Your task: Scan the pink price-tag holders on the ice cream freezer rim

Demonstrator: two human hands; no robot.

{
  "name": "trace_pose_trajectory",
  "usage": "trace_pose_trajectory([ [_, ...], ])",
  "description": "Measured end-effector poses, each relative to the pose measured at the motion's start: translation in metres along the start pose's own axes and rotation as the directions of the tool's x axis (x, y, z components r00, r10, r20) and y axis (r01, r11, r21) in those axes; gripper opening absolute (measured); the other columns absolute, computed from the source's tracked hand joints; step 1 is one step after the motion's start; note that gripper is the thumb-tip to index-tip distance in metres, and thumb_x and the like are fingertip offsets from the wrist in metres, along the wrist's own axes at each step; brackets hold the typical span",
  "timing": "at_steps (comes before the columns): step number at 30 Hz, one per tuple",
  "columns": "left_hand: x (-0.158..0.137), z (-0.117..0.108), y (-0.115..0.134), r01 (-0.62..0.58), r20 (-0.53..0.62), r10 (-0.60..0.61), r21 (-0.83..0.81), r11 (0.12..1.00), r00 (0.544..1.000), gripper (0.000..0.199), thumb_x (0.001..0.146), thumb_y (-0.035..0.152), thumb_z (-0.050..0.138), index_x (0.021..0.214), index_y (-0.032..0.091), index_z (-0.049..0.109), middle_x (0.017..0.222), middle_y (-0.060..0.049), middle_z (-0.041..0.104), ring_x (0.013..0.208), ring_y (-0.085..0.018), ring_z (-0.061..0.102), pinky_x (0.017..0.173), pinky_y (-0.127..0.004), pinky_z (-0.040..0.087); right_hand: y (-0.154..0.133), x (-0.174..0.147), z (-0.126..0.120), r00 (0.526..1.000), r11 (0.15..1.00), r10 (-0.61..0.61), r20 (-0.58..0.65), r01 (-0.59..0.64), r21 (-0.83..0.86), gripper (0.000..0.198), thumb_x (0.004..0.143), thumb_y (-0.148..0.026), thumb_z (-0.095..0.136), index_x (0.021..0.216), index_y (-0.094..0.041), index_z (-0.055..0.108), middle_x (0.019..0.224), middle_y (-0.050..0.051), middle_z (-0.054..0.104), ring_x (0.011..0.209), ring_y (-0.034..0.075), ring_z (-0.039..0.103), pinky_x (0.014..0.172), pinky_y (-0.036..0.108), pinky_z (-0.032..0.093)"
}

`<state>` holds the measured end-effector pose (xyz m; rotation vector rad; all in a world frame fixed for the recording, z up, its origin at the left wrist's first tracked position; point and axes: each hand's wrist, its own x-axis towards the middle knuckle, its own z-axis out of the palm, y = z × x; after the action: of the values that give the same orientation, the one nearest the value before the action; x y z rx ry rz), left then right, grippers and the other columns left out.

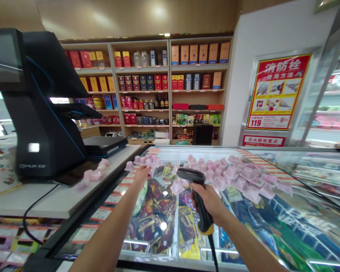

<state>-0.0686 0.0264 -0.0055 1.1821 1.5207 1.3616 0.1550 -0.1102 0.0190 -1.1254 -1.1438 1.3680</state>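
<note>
My right hand [208,200] is wrapped round the grip of a black and yellow barcode scanner [205,217]. The scanner's head tips toward the far left, above the glass top of a display freezer, and its cable hangs down toward me. Farther off on the left, my left hand [142,174] is closed at a pink cup [150,170], which its fingers partly hide. Small pink cups [141,160] stand just beyond that hand. A larger spread of pink plastic cups [232,173] covers the glass to the right of the scanner.
Wrapped packs [155,211] lie under the freezer glass [124,200]. On the left counter [53,202] are a black checkout machine [42,132], more pink cups [93,175] and a cable. Shelves of boxes [155,82] line the back wall; a red fire poster [279,92] hangs at right.
</note>
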Motion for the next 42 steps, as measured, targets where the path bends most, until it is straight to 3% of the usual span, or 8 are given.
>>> trace_pose_trajectory([
  [7,-0.028,0.024,0.022,0.147,0.242,-0.074,-0.301,0.942,0.968,0.024,0.08,0.029,0.044,0.097,0.013,0.052,0.09,-0.004,0.057,0.073,-0.011,0.056,0.062,-0.029,0.048,-0.005,-0.018,0.008,0.999,1.0,0.012,0.032,-0.013,0.024,0.027,0.069,-0.04,0.047,0.059,-0.015,0.047,0.041,-0.003,0.048,0.035,0.007,0.043,0.036,0.02,0.036],
  [14,-0.045,0.036,0.028,0.115,0.28,-0.017,-0.337,0.934,0.96,0.023,0.08,0.029,0.045,0.095,0.012,0.052,0.088,-0.003,0.057,0.071,-0.011,0.056,0.061,-0.028,0.048,-0.008,-0.031,-0.007,1.0,0.999,-0.023,0.014,0.023,0.025,0.03,0.069,-0.043,0.047,0.06,-0.015,0.049,0.043,-0.003,0.048,0.036,0.007,0.044,0.037,0.02,0.038],
  [19,-0.064,0.052,0.025,-0.028,0.284,0.09,-0.217,0.976,0.955,0.016,0.079,0.021,0.047,0.09,0.011,0.052,0.078,-0.002,0.058,0.065,-0.009,0.056,0.062,-0.026,0.047,-0.011,-0.029,-0.022,0.995,0.998,-0.061,-0.073,0.06,-0.016,0.03,0.069,-0.042,0.048,0.06,-0.014,0.05,0.043,-0.002,0.049,0.035,0.007,0.044,0.036,0.021,0.038],
  [23,-0.082,0.074,0.018,-0.196,0.282,0.194,-0.021,0.98,0.94,0.017,0.071,0.012,0.05,0.088,0.012,0.053,0.071,-0.002,0.059,0.066,-0.012,0.056,0.065,-0.026,0.045,-0.009,-0.023,-0.033,0.985,0.998,-0.059,-0.163,0.053,-0.045,0.029,0.068,-0.04,0.049,0.057,-0.014,0.049,0.041,-0.001,0.049,0.035,0.007,0.043,0.035,0.02,0.037],
  [28,-0.102,0.096,0.007,-0.419,0.315,0.336,0.249,0.873,0.888,0.027,0.063,0.007,0.052,0.089,0.014,0.056,0.086,-0.006,0.06,0.083,-0.018,0.054,0.079,-0.032,0.039,-0.008,-0.016,-0.042,0.979,0.998,-0.068,-0.194,0.065,-0.019,0.027,0.069,-0.04,0.049,0.06,-0.015,0.049,0.041,-0.003,0.049,0.033,0.008,0.043,0.033,0.02,0.037],
  [33,-0.116,0.106,-0.003,-0.531,0.383,0.387,0.415,0.739,0.839,0.035,0.061,0.005,0.052,0.094,0.013,0.055,0.097,-0.01,0.059,0.094,-0.02,0.052,0.084,-0.031,0.035,-0.013,-0.011,-0.04,0.97,0.998,-0.06,-0.236,0.054,-0.034,0.026,0.069,-0.039,0.05,0.058,-0.015,0.047,0.039,-0.003,0.048,0.032,0.008,0.044,0.033,0.02,0.038],
  [38,-0.099,0.087,0.004,-0.552,0.359,0.42,0.516,0.655,0.834,0.034,0.064,0.017,0.055,0.098,0.016,0.053,0.099,-0.006,0.058,0.092,-0.017,0.053,0.081,-0.027,0.038,-0.02,-0.001,-0.028,0.969,0.999,-0.053,-0.243,0.049,-0.024,0.024,0.069,-0.035,0.05,0.056,-0.016,0.045,0.038,-0.003,0.048,0.031,0.007,0.043,0.032,0.019,0.037],
  [42,-0.051,0.034,0.014,-0.426,0.185,0.414,0.657,0.622,0.891,0.036,0.07,0.022,0.049,0.105,0.014,0.049,0.106,-0.01,0.054,0.099,-0.019,0.05,0.085,-0.029,0.036,-0.018,0.009,-0.024,0.975,0.999,-0.05,-0.217,0.049,-0.008,0.024,0.069,-0.035,0.05,0.056,-0.015,0.046,0.04,-0.003,0.047,0.033,0.007,0.043,0.032,0.019,0.037],
])
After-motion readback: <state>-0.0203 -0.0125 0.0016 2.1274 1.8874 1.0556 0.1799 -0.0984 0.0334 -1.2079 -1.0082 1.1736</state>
